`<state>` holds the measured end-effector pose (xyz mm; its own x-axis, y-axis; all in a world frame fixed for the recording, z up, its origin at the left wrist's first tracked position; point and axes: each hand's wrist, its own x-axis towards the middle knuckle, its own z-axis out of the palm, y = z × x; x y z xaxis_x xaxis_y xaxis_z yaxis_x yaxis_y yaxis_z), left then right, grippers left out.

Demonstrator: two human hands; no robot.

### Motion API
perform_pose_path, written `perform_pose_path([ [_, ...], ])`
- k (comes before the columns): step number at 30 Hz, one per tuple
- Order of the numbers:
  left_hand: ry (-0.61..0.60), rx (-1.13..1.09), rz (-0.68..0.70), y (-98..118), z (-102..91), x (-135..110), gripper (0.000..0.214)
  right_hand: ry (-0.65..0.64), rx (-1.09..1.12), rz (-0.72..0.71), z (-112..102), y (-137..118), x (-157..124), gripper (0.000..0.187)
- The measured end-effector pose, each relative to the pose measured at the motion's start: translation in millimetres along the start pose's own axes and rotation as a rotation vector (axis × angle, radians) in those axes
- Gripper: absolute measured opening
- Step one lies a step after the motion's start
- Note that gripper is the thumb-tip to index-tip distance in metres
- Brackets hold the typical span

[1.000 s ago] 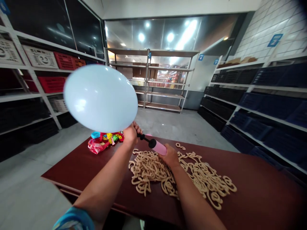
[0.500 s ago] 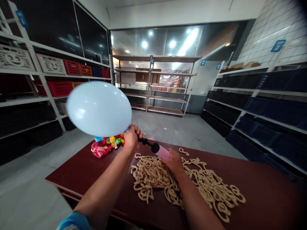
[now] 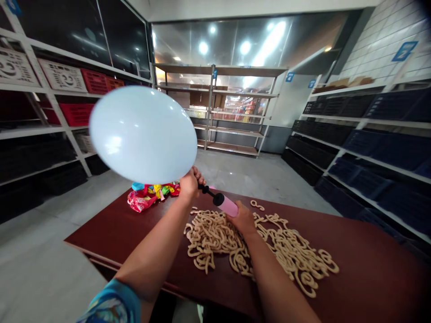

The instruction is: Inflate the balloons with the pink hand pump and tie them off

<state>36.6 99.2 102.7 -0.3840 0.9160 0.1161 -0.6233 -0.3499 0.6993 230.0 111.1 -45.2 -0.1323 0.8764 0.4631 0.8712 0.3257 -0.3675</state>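
Note:
A large pale-blue balloon (image 3: 143,134), inflated, fills the left middle of the view. My left hand (image 3: 191,183) is closed around its neck and the black end of a balloon pump; the neck itself is hidden by my fingers. A thin black rod runs from there to the pump's pink barrel (image 3: 229,207). Wrapped round that barrel is my right hand (image 3: 243,218). Beneath my hands, tan curled strips (image 3: 215,237) lie heaped on the dark red table (image 3: 134,240). Limp, brightly coloured balloons (image 3: 143,200) sit in a pile behind my left forearm.
A second spread of tan strips (image 3: 296,251) lies to the right, with one loose piece (image 3: 257,205) farther back. Shelves with crates (image 3: 63,75) line the left wall, and dark bins (image 3: 350,143) stand on the right shelves. A rack (image 3: 210,112) stands at the back.
The balloon looks larger and sits higher in view. My left hand has shifted slightly up and right, still gripping. The camera view has tilted down somewhat.

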Motion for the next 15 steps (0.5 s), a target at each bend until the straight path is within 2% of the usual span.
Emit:
perform_pose_path([
  [4, 0.034, 0.008, -0.034, -42.2, -6.5, -2.8, 0.013, -0.03, -0.051, -0.005, 3.1, -1.6, -0.4, 0.039],
  [7, 0.035, -0.004, -0.058, -52.7, -6.1, -6.0, 0.013, -0.04, -0.067, 0.002, 1.8, -5.0, -0.6, 0.04],
  [10, 0.025, 0.006, -0.046, -39.4, -4.0, -5.8, 0.012, -0.024, -0.039, -0.003, -2.7, -8.0, -0.5, 0.04],
  [15, -0.065, 0.008, 0.076, 21.2, -0.1, -8.0, 0.012, 0.02, 0.034, -0.013, -9.3, -6.9, 0.2, 0.041],
])
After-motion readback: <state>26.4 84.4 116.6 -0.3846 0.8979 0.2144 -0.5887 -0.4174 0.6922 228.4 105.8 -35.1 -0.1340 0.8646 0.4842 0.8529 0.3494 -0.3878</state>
